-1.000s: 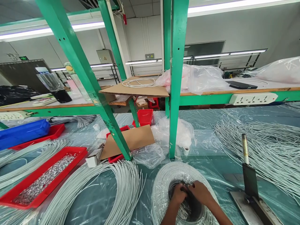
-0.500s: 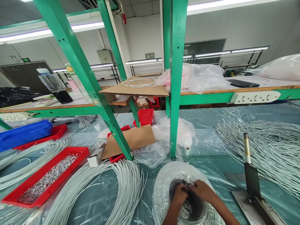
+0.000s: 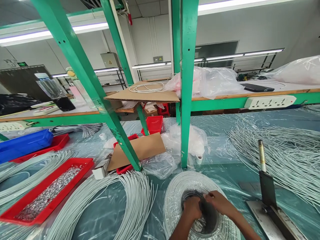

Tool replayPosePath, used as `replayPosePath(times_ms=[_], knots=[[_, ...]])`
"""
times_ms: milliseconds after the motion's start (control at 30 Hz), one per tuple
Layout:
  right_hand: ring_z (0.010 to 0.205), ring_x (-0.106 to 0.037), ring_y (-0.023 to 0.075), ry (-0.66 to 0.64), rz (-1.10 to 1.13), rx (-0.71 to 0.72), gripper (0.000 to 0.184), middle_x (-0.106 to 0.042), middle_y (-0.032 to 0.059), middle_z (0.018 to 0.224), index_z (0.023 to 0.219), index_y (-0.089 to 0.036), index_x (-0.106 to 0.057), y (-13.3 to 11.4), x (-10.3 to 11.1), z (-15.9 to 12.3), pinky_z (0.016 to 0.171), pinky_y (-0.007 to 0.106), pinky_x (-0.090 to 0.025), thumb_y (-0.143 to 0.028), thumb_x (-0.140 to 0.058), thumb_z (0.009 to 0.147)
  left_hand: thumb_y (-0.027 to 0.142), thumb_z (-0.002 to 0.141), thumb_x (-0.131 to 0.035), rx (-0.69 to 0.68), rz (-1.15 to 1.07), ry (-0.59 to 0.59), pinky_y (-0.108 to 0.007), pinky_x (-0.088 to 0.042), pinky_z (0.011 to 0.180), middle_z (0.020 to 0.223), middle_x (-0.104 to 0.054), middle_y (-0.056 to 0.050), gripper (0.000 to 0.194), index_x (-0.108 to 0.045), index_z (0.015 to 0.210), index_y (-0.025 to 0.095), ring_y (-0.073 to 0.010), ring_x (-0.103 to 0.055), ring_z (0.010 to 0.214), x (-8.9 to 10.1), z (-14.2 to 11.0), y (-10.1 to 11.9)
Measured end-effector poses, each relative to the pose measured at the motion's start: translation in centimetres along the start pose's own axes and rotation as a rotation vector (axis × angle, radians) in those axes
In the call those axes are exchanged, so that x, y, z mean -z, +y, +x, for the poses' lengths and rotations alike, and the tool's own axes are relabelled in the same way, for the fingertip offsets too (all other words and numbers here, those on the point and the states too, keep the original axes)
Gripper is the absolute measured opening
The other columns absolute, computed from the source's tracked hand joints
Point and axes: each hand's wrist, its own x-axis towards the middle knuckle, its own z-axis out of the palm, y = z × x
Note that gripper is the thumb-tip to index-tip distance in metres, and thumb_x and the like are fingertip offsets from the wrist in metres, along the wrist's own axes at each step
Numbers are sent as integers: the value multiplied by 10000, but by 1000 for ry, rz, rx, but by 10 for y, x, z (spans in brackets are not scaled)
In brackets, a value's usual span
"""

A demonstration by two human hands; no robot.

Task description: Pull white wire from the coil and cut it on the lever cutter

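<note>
A thick coil of white cable, wrapped in clear film, lies on the bench at the bottom centre. Both hands reach into its dark central hole. My left hand is closed, its fingers curled down inside the hole against the far inner wall. My right hand is closed too, fingers bent over the hole's upper right edge. Whatever the fingertips grip is hidden by the hands and the dark core. A bundle of loose white cables curves on the bench left of the coil.
A red tray of small shiny metal parts lies at left. To the right stands a metal hand press, before a large pile of white cables. A green post rises just behind the coil, near crumpled plastic bags.
My left hand has turned and sunk a little deeper into the coil's hole. The right hand has shifted slightly to the right. The view has moved very slightly.
</note>
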Motion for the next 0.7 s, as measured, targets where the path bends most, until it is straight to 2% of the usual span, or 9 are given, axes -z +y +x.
replayPosePath(times_ms=[67, 100, 167, 200, 300, 367, 433, 567, 700], knots=[[516, -422, 125, 4, 88, -67, 337, -471, -9, 521, 607, -170, -507, 2, 9, -11, 517, 257, -297, -334, -369, 867, -110, 325, -599, -10, 136, 3, -624, -190, 1018, 904, -666, -170, 328, -481, 425, 180, -479, -444, 1143, 1, 4, 11], [489, -397, 118, 1, 125, -104, 335, -445, -16, 504, 620, -173, -503, 3, 13, -17, 502, 253, -295, -338, -355, 871, -143, 297, -581, -28, 181, 12, -615, -131, 1050, 943, -661, -180, 362, -468, 409, 181, -488, -391, 1198, 2, 5, 15], [435, -338, 100, -5, 191, -164, 317, -395, -32, 475, 639, -177, -491, 5, 19, -26, 462, 243, -268, -339, -345, 870, -134, 318, -598, -75, 211, 19, -543, -65, 1103, 983, -661, -141, 354, -503, 442, 184, -427, -351, 1258, 4, 6, 20], [411, -304, 90, -11, 223, -188, 310, -369, -42, 463, 646, -179, -482, 7, 20, -30, 442, 239, -245, -343, -341, 869, -93, 364, -625, -86, 210, 15, -517, -92, 1110, 966, -665, -107, 315, -540, 485, 186, -385, -392, 1234, 6, 6, 20], [350, -230, 73, -42, 313, -243, 300, -316, -66, 435, 681, -185, -467, 14, 14, -36, 404, 228, -180, -356, -301, 864, 65, 514, -670, -46, 154, -21, -474, -351, 983, 870, -655, -42, 208, -636, 687, 176, -283, -557, 979, 15, 5, 14], [320, -233, 71, -60, 358, -237, 322, -327, -70, 424, 700, -187, -468, 19, 7, -36, 390, 226, -169, -379, -267, 862, 104, 530, -690, -3, 99, -60, -395, -444, 843, 837, -638, -25, 298, -650, 821, 156, -225, -571, 841, 19, 8, 9], [305, -272, 78, -75, 372, -219, 329, -351, -65, 416, 699, -190, -458, 22, -2, -34, 381, 227, -176, -395, -255, 857, 90, 507, -707, 18, 42, -106, -329, -455, 785, 813, -629, -2, 396, -649, 894, 154, -182, -558, 793, 20, 12, 6], [326, -337, 98, -70, 294, -239, 305, -370, -56, 408, 663, -205, -409, 19, -12, -33, 395, 238, -200, -373, -260, 870, 55, 499, -688, 34, -62, -184, -275, -449, 752, 691, -606, 44, 249, -662, 717, 174, -138, -543, 724, 16, 17, 8], [471, -464, 124, 38, 113, -221, 306, -492, -5, 502, 623, -196, -427, 13, -13, -32, 470, 247, -270, -345, -342, 877, 9, 476, -623, 60, -110, -121, -295, -438, 754, 603, -561, 51, 194, -601, 581, 171, -149, -535, 692, 10, 13, 7]])
